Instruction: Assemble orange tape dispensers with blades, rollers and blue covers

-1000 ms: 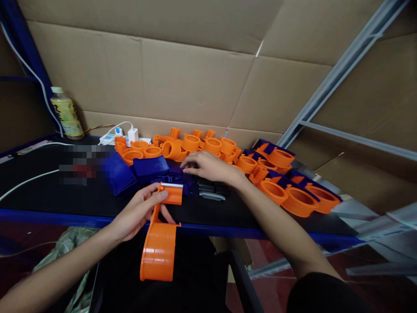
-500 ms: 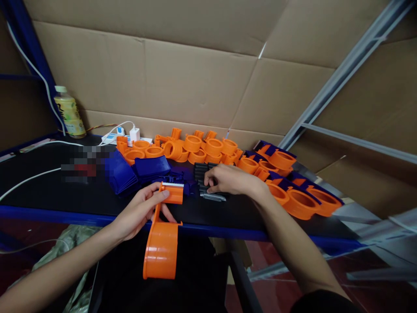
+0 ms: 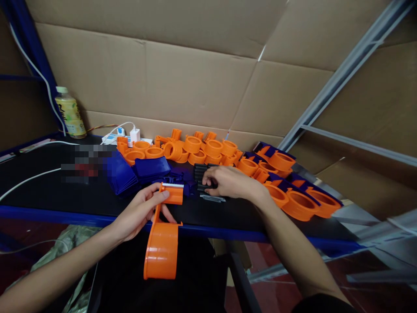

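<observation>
My left hand [image 3: 141, 211] is closed around the upper part of an orange tape dispenser [image 3: 161, 252], thumb pressed below its white toothed blade [image 3: 173, 185]. The dispenser's round drum hangs downward in front of the table edge. Over to the right, my right hand [image 3: 223, 181] reaches down with curled fingers onto a row of black ribbed rollers [image 3: 200, 171]. Whether its fingertips grip a roller is hidden. Thin silvery blade strips [image 3: 212, 198] lie just under that hand. Small dark blue parts [image 3: 177, 177] sit between the two hands.
Orange dispensers [image 3: 192, 144] are heaped along the back. Several with blue plates [image 3: 302, 202] stand at the right. Flat blue plates [image 3: 151, 168] lie stacked at left, near a power strip [image 3: 110, 139] and a bottle [image 3: 70, 114]. A metal frame [image 3: 325, 87] rises at right.
My right hand has shifted slightly left over the black rollers. My left hand keeps the orange tape dispenser in the same place.
</observation>
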A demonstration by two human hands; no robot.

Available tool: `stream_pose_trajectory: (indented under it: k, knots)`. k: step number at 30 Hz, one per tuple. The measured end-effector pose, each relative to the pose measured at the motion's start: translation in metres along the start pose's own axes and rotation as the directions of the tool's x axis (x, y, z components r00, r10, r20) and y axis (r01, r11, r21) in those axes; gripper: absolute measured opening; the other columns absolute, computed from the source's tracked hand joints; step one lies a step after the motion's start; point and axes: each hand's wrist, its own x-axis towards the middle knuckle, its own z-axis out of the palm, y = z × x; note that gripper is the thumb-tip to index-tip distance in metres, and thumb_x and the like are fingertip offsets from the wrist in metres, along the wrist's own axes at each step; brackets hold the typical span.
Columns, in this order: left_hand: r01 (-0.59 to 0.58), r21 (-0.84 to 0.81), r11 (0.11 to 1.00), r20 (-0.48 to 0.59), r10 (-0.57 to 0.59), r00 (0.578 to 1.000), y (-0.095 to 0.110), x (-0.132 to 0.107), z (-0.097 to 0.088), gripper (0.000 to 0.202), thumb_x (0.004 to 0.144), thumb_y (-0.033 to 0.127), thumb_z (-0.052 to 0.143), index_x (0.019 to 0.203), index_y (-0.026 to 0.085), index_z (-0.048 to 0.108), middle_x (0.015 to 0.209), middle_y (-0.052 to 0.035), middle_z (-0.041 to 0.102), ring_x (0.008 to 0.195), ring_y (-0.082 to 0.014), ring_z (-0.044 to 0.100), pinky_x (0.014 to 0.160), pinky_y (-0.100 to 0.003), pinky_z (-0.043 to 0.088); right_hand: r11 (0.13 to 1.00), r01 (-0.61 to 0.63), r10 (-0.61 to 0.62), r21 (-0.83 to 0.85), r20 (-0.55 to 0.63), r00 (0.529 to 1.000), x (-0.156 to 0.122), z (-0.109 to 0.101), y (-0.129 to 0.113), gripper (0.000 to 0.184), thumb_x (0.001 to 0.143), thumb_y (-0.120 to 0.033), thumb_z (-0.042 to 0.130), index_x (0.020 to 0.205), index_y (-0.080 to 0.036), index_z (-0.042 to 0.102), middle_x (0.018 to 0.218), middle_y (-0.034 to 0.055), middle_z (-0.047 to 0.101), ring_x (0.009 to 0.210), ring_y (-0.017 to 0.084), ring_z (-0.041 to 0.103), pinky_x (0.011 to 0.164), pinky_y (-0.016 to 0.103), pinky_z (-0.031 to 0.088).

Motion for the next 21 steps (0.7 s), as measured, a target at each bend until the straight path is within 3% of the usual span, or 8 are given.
stream_pose_trajectory:
  k: [5, 10, 17, 21]
  knots:
    - [-0.02, 0.007, 1.0, -0.034, 0.02, 0.999, 0.002, 0.0, 0.004, 0.034, 0.088, 0.044, 0.068, 0.107, 0.017, 0.058, 0.077, -0.0104, 0.078, 0.064, -0.023, 0.075, 0.052, -0.024, 0.056, 0.995, 0.095, -0.088, 0.04, -0.139, 0.986, -0.011, -0.016, -0.008, 0.014, 0.081, -0.026, 0.067, 0.094, -0.021, 0.068, 0.098, 0.0039, 0.071, 0.08, 0.016, 0.062, 0.071, 0.026, 0.042]
    - [-0.043, 0.038, 0.998, -0.072, 0.046, 0.996, 0.003, 0.0, 0.007, 0.039, 0.088, 0.044, 0.069, 0.113, 0.016, 0.056, 0.087, -0.0133, 0.078, 0.08, -0.027, 0.078, 0.058, -0.026, 0.057, 0.975, 0.224, -0.215, 0.014, -0.226, 0.95, -0.017, -0.032, -0.037, 0.015, 0.083, -0.026, 0.068, 0.097, -0.021, 0.068, 0.097, 0.0046, 0.068, 0.086, 0.018, 0.062, 0.075, 0.028, 0.044]
    - [-0.067, 0.041, 0.997, -0.072, 0.07, 0.995, 0.002, 0.0, 0.007, 0.039, 0.086, 0.042, 0.073, 0.112, 0.017, 0.057, 0.09, -0.0106, 0.077, 0.086, -0.029, 0.078, 0.065, -0.029, 0.058, 0.944, 0.298, -0.326, -0.138, -0.292, 0.899, -0.002, -0.015, -0.078, 0.016, 0.089, -0.03, 0.067, 0.098, -0.018, 0.066, 0.096, 0.0077, 0.066, 0.087, 0.02, 0.062, 0.069, 0.029, 0.044]
    - [-0.081, 0.099, 0.992, -0.064, 0.087, 0.994, 0.0, 0.001, 0.005, 0.034, 0.088, 0.042, 0.07, 0.108, 0.018, 0.057, 0.087, -0.0087, 0.077, 0.079, -0.026, 0.078, 0.057, -0.024, 0.055, 0.931, 0.319, -0.363, -0.179, -0.337, 0.869, 0.002, -0.004, -0.084, 0.016, 0.095, -0.032, 0.061, 0.097, -0.017, 0.065, 0.097, 0.0091, 0.065, 0.089, 0.02, 0.061, 0.069, 0.03, 0.045]
